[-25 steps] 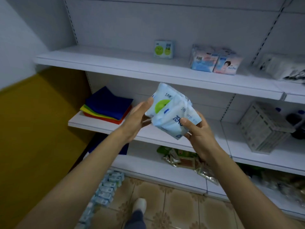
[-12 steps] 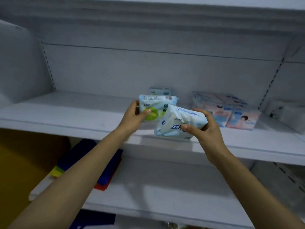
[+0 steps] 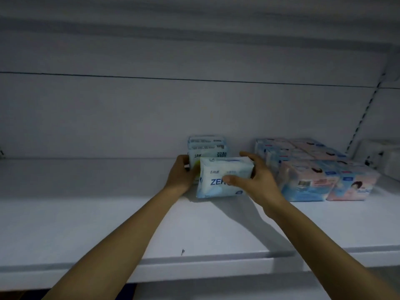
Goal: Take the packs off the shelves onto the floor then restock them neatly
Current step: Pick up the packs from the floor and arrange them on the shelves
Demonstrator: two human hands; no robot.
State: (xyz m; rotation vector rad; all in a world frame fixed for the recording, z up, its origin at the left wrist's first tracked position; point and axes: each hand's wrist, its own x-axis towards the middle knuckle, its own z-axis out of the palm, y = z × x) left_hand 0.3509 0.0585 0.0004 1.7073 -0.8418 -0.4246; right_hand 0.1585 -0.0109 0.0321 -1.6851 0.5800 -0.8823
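Resting on shelf (image 3: 108, 213), front pack (image 3: 218, 180) clasped in right hand (image 3: 259, 185) grip; left hand (image 3: 180, 177) grip clasps rear pack (image 3: 208, 153) just behind.

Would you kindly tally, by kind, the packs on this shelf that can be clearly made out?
ZERO pack: 1, in the right hand
Pale packs behind it: 2, nearer pale pack in the left hand
Blue front-row pack: 1
Pink front-row pack: 1
Total: 5; those farther back are too blurred to count
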